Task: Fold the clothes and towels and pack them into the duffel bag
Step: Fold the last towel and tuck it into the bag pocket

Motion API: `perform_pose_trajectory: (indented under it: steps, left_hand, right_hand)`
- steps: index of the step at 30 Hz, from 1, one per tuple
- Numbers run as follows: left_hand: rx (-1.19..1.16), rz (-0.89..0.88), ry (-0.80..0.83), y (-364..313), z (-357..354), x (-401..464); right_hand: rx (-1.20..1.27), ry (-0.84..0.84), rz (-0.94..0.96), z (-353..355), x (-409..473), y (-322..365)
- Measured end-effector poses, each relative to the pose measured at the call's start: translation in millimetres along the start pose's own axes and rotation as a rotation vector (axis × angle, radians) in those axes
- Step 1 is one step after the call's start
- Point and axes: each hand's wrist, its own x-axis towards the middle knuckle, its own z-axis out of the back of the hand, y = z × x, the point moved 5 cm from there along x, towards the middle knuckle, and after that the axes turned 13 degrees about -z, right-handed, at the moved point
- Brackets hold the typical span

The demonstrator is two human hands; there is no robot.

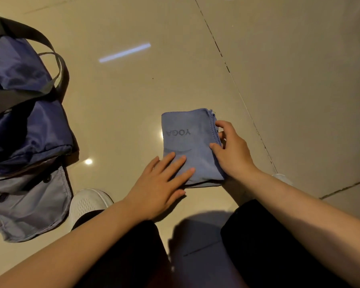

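Note:
A blue towel point(187, 140) marked "YOGA" lies folded into a small rectangle on the tiled floor in front of me. My left hand point(162, 183) lies flat on its near left corner with the fingers straight. My right hand point(231, 148) is at the towel's right edge, its fingers curled at the stacked layers and the thumb on top. The navy duffel bag point(23, 113) with dark straps sits at the far left, apart from both hands.
A grey-blue garment point(31, 206) lies on the floor below the bag. My white shoe point(87, 202) and dark trousers point(268, 246) fill the near foreground. Another blue cloth point(197, 242) lies between my legs. Tile seams run diagonally at the right.

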Motion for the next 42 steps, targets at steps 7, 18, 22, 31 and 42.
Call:
perform_pose_trajectory:
  steps: [7, 18, 22, 31, 42]
  left_hand:
    - [0.063, -0.085, 0.179, -2, -23, -9]
    - [-0.018, -0.013, -0.096, 6, 3, -12]
    - [0.016, 0.015, -0.034, 7, -4, -21]
    - [0.089, 0.053, 0.061, 56, 20, 22]
    - [-0.686, 0.23, 0.15, -42, -14, 26]
  right_hand:
    - [-0.025, 0.141, -0.012, -6, -3, -9]
    - [-0.047, 0.181, -0.022, -10, -19, -33]
    - [-0.173, 0.191, 0.042, -16, -29, -30]
    - [-0.439, 0.151, 0.211, -10, -14, -4]
    - [-0.587, 0.031, 0.137, -10, -26, 15]
